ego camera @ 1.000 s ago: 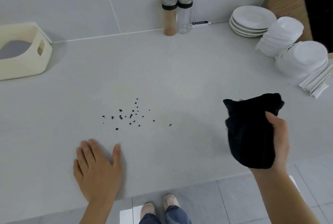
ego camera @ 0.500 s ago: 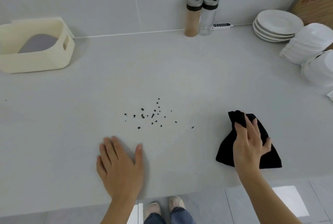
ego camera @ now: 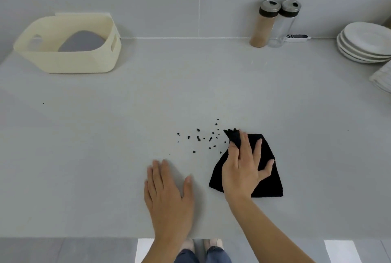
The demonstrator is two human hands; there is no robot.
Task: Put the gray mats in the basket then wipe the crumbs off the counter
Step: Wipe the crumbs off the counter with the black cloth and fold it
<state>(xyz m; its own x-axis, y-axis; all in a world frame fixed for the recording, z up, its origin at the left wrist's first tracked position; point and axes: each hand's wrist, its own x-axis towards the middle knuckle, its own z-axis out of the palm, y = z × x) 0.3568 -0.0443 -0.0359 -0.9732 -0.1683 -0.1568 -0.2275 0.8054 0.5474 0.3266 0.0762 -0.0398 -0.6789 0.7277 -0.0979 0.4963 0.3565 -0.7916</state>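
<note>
1. While the right hand (ego camera: 243,169) presses a black cloth (ego camera: 267,175) flat on the gray surface (ego camera: 127,114), its fingers (ego camera: 246,144) lie spread and open on top of the fabric, not closed around it; a bunched corner of the cloth pokes out just past the fingertips.
2. Left hand (ego camera: 169,195): it rests palm down on the bare surface beside the cloth, fingers extended and close together, holding nothing.
3. Dark crumbs (ego camera: 198,137) lie scattered just beyond the left fingertips and just left of the right fingertips; the nearest ones almost touch the cloth's bunched corner.
4. The step in hand appears to be the wipe. To do it well, the right fingers should probably keep the cloth flat with even pressure and sweep leftward through the whole scatter in one pass, so the crumbs gather ahead of the cloth edge rather than roll under it. The left hand could cup at the near edge of the surface to catch them.
5. One stray speck (ego camera: 43,103) sits far left of the hands, and another (ego camera: 348,130) far to the right; both likely need a separate pass.
6. A cream basket (ego camera: 69,61) stands at the far left by the wall, well beyond the fingers. A gray mat (ego camera: 82,40) lies inside it, so that part of the task looks done.
7. Two shaker jars (ego camera: 275,24) stand at the wall; one holds tan powder, the other looks empty.
</note>
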